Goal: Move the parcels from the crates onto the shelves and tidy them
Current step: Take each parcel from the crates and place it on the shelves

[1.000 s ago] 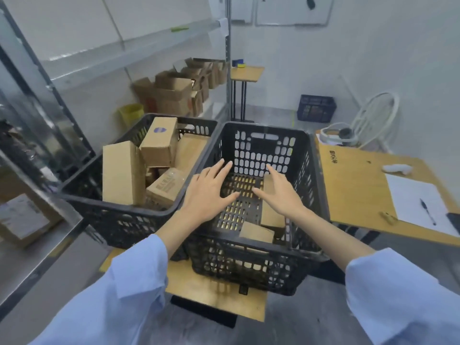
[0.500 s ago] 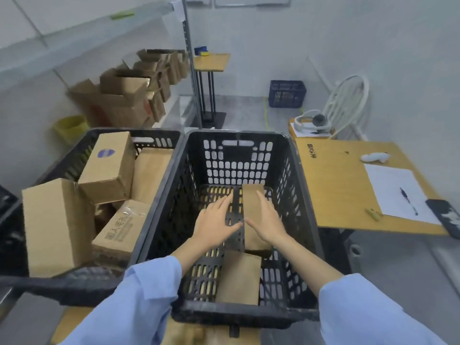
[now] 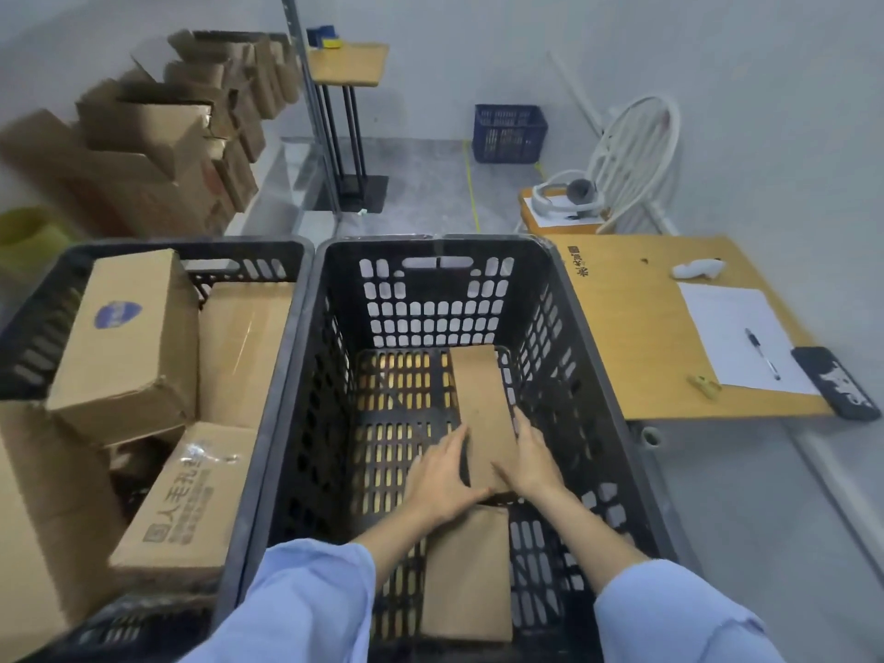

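In crate (image 3: pixel 433 242), both hands (image 3: pixel 437 476) (image 3: pixel 532 464) gripping parcel (image 3: pixel 480 399)

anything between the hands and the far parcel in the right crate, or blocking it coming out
Nothing visible. The left hand and right hand grip the far parcel by its sides, and the right crate is open above it. The near parcel lies below the forearms, not on it.

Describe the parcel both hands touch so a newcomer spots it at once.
Look in the right black crate. Two flat brown parcels lie on its floor. It is the farther parcel, between left hand and right hand, not the nearer parcel.
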Demonstrator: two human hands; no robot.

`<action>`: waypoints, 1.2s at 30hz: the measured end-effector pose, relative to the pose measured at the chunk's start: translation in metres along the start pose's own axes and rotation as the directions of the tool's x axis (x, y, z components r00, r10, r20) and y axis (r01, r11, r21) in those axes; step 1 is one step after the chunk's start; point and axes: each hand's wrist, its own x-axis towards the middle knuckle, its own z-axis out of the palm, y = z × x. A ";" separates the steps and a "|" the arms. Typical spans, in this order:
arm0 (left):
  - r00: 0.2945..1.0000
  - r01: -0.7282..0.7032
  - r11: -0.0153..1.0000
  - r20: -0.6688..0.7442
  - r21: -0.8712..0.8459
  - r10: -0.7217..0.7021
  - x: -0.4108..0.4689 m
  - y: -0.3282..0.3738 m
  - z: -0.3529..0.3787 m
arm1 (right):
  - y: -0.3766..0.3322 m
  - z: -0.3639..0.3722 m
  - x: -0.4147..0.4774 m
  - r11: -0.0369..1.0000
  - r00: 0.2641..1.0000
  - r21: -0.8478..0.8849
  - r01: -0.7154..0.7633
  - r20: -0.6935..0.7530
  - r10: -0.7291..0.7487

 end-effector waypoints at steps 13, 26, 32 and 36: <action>0.994 0.110 0.924 0.045 -0.365 -0.101 0.011 -0.024 -0.003 | 0.003 0.013 0.007 0.978 0.989 0.210 -0.008 0.145 -0.023; 0.998 0.061 0.885 0.006 -0.462 -0.066 0.011 -0.015 -0.005 | -0.006 0.012 0.007 0.946 0.974 0.320 -0.049 0.223 -0.025; 0.992 0.075 0.861 -0.050 -0.503 -0.116 0.012 -0.011 -0.023 | -0.024 0.003 0.007 0.929 0.982 0.371 -0.010 0.180 -0.061; 0.990 0.072 0.859 -0.067 -0.507 -0.123 0.012 -0.008 -0.048 | -0.037 -0.017 0.003 0.922 0.972 0.383 0.054 0.190 -0.136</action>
